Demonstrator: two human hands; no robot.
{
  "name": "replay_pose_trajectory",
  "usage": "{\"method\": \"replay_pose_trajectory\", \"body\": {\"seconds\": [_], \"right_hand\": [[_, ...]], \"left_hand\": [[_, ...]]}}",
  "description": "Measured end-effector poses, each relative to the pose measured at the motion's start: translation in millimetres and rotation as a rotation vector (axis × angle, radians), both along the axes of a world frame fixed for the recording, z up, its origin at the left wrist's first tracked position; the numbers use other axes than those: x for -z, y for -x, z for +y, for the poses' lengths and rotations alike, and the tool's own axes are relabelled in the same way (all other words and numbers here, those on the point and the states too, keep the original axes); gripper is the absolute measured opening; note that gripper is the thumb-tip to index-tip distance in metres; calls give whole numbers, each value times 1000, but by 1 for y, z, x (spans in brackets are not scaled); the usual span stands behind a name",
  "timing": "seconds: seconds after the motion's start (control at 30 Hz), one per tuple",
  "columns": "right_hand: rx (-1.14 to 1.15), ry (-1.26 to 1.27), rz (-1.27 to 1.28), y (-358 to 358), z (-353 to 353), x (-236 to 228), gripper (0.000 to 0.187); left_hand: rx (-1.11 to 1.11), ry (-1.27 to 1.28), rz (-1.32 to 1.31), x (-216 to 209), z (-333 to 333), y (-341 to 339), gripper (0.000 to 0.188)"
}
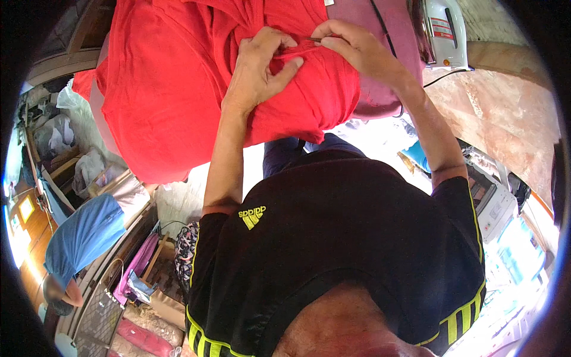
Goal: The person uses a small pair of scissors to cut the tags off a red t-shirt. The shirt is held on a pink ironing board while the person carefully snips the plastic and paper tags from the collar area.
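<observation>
A large red cloth (160, 89) lies in folds across a mauve-covered surface (380, 98) in front of me. My left hand (262, 68) rests on the cloth, its fingers curled onto a gathered fold and its thumb standing apart. Just to the right, my right hand (354, 47) pinches a thin dark stick-like tool (311, 39) between thumb and fingertips. The tool points left toward my left fingers, over the cloth. Its tip is too small to make out.
At the far right stands a white appliance (445, 35) with a dark handle and a cord (443, 78). A person in a blue top (89, 232) bends over at the left. Bags (89, 169) and folded textiles (140, 336) lie on the left side.
</observation>
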State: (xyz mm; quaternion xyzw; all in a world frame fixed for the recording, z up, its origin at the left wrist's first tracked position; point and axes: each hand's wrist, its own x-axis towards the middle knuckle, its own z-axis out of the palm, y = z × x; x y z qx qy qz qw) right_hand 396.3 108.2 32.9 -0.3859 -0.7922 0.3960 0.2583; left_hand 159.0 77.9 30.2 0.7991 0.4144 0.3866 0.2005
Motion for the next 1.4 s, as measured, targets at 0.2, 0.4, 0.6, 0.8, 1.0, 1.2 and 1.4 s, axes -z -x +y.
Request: {"method": "replay_pose_trajectory", "body": {"seconds": [0.2, 0.4, 0.6, 0.8, 1.0, 1.2, 1.4], "right_hand": [[25, 1, 77, 7, -3, -5, 37], [75, 134, 204, 22, 2, -9, 13], [165, 262, 368, 26, 5, -6, 14], [64, 274, 311, 1, 11, -14, 21], [-94, 132, 22, -2, 16, -20, 23], [-134, 95, -9, 11, 18, -32, 19], [-155, 75, 27, 11, 24, -23, 18]], "left_hand": [[-33, 51, 2, 2, 9, 2, 16], [-32, 242, -102, 0, 18, -2, 19], [-29, 277, -154, 7, 20, -1, 20], [21, 246, -251, 5, 21, -1, 19], [29, 283, -237, 2, 19, 0, 19], [42, 310, -217, 0, 19, 2, 19], [64, 279, -259, 2, 21, 3, 20]]}}
